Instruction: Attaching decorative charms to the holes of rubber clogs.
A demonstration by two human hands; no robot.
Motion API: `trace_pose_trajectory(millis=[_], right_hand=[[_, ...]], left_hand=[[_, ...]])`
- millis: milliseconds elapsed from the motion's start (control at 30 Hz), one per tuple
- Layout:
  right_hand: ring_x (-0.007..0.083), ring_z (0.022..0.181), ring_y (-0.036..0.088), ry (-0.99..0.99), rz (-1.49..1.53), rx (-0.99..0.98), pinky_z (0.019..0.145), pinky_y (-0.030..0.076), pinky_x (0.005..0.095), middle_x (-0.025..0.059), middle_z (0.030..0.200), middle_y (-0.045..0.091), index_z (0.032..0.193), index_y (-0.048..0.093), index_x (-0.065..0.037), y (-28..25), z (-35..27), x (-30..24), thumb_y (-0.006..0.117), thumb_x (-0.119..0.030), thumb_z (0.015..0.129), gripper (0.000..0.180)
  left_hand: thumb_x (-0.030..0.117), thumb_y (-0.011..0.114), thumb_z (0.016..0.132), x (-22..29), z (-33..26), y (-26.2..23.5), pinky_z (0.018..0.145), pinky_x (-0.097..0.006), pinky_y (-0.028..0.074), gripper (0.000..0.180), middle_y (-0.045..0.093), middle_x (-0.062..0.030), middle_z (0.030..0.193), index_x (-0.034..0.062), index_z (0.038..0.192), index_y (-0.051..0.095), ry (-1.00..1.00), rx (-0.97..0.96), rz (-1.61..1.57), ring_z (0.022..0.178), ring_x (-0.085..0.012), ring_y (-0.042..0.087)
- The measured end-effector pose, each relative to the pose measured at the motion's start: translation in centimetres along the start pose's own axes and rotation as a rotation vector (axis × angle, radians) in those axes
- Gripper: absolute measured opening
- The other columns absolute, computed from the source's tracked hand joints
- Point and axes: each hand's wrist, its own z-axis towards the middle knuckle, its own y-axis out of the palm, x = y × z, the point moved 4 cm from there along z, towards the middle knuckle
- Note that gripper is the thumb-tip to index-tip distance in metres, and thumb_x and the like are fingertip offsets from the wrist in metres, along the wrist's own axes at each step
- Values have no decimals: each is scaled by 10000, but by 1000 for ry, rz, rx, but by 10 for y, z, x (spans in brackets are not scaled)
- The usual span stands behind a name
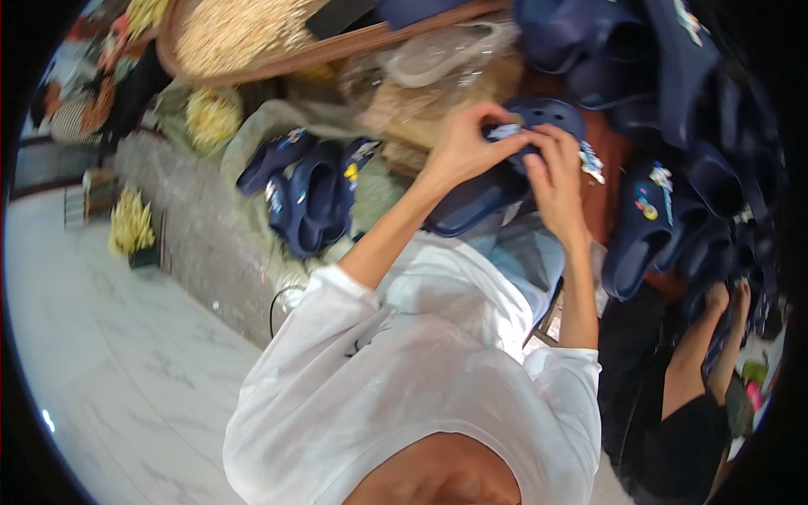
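A navy blue clog (543, 111) with round holes in its upper lies before me, at the top centre of the view. My left hand (468, 145) closes on its left edge, the thumb reaching across beside a small whitish charm (503, 131). From the right, the bent fingers of my right hand (557, 172) grip the same clog. More white charms (591, 162) show just right of that hand. Beneath my hands, closer to my lap, another dark blue clog (475, 202) is partly covered. My fingers hide some of the held clog.
Decorated navy clogs (316, 198) rest on sacking to the left. Many more clogs (644, 223) are heaped on the right, where another person's hands (725, 295) work. A wooden tray of pale pieces (240, 38) stands far left, near a plastic-wrapped clog (438, 55).
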Motion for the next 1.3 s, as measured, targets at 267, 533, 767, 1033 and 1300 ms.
trace_pose_trajectory(millis=[267, 533, 767, 1033, 1300], right_hand=[[320, 1197, 464, 57, 41, -8, 1056, 316, 401, 148, 1239, 521, 1188, 621, -44, 10, 0, 3, 457, -211, 1001, 300], [322, 1201, 464, 60, 14, 50, 1062, 310, 411, 158, 1239, 526, 1179, 626, -46, 8, 0, 4, 401, -229, 1016, 334], [343, 1172, 473, 40, 63, 104, 1029, 330, 437, 164, 1204, 536, 1154, 625, -50, 12, -2, 4, 447, -254, 985, 319], [340, 1175, 457, 34, 64, 127, 1027, 322, 440, 161, 1198, 525, 1159, 624, -50, 10, -7, 4, 389, -309, 997, 385], [340, 1164, 466, 22, 76, 156, 1033, 318, 446, 166, 1174, 532, 1144, 632, -43, 11, -5, 3, 362, -309, 1013, 401]], left_hand=[[272, 750, 780, 8, 5, -14, 721, -382, 543, 279, 716, -151, 823, 31, 919, 724, 83, -20, 201, 775, -303, 697], [236, 673, 858, 18, 5, -5, 683, -441, 518, 199, 688, -179, 785, 51, 896, 738, 198, 13, 434, 732, -374, 658], [292, 804, 772, 7, 5, -16, 658, -338, 541, 322, 727, -131, 794, 21, 933, 741, -19, -25, 71, 745, -226, 718], [231, 799, 795, -14, 37, -15, 713, -277, 529, 313, 711, -67, 856, -3, 979, 702, -119, -463, 143, 776, -132, 660], [187, 697, 818, 27, 20, -14, 708, -359, 539, 213, 709, -168, 812, 9, 933, 723, 132, -264, 453, 746, -279, 704]])
